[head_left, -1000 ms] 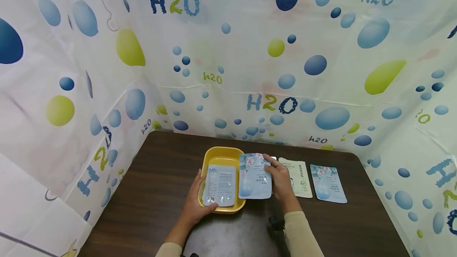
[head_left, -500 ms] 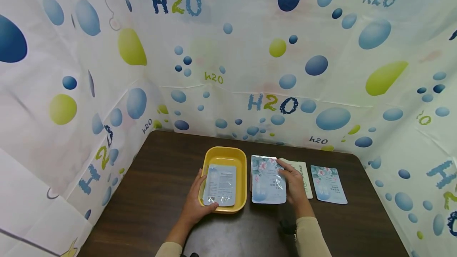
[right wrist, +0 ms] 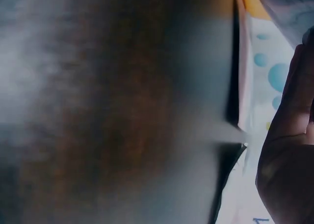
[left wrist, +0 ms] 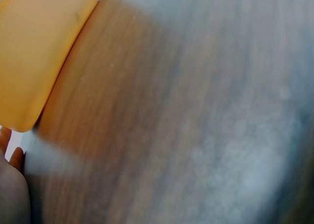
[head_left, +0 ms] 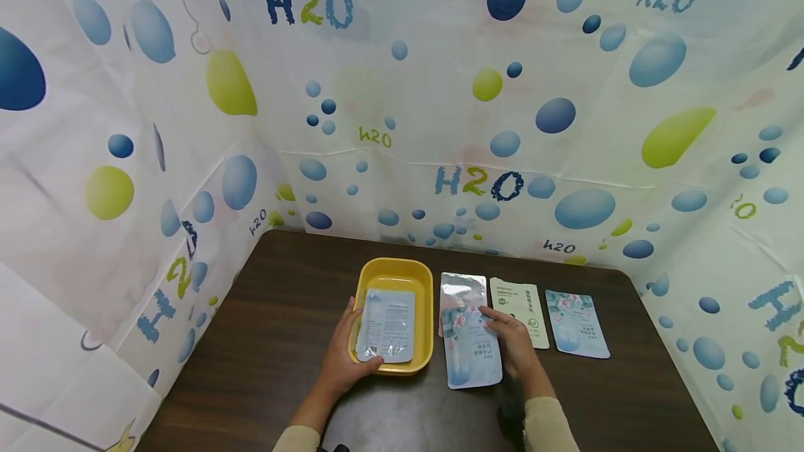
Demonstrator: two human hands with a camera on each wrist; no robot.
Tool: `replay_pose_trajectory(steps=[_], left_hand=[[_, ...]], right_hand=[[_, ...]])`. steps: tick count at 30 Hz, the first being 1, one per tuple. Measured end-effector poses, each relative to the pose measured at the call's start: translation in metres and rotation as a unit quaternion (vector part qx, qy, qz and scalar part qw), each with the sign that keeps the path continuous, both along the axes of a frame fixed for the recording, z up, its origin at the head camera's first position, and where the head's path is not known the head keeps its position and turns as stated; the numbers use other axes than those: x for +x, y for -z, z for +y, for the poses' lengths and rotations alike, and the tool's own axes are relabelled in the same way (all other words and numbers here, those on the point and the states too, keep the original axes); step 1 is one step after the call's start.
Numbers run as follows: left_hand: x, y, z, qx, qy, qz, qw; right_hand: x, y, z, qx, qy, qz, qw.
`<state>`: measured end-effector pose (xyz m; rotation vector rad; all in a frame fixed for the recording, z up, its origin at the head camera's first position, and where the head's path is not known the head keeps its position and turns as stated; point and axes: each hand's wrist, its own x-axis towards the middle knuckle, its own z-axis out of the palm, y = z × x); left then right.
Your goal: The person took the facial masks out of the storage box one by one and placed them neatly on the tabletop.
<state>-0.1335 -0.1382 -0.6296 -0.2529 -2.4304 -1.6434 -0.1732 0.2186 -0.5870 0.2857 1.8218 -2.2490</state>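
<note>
We see the left grip (head_left: 345,354) set wide around the near-left corner of the yellow tray (head_left: 402,264), holding it with fingers along the left wall and thumb at the near rim. Inside the tray, a pale blue sachet (head_left: 388,326) lies with its text and barcode facing up. The right grip (head_left: 514,342) is closed on the right edge of a blue floral sachet (head_left: 470,358), to the right of the tray; we cannot tell whether this sachet touches the desk (head_left: 283,312). It overlaps, in the head view, a pink-and-silver sachet (head_left: 463,289). Further right lie a cream sachet (head_left: 521,302) and a second flowered sachet (head_left: 576,323).
</note>
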Motion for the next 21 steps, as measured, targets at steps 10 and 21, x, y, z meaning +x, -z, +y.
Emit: replay_pose_trajectory(steps=[10,21], left_hand=[[-0.001,0.002,-0.001,0.004,0.008,0.002,1.0],[-0.001,0.0,-0.001,-0.002,0.006,-0.003,1.0]], right_hand=[[0.005,0.006,0.004,0.059,-0.036,0.007,0.9976],[0.003,0.007,0.015,0.16,-0.077,0.001,0.9841]])
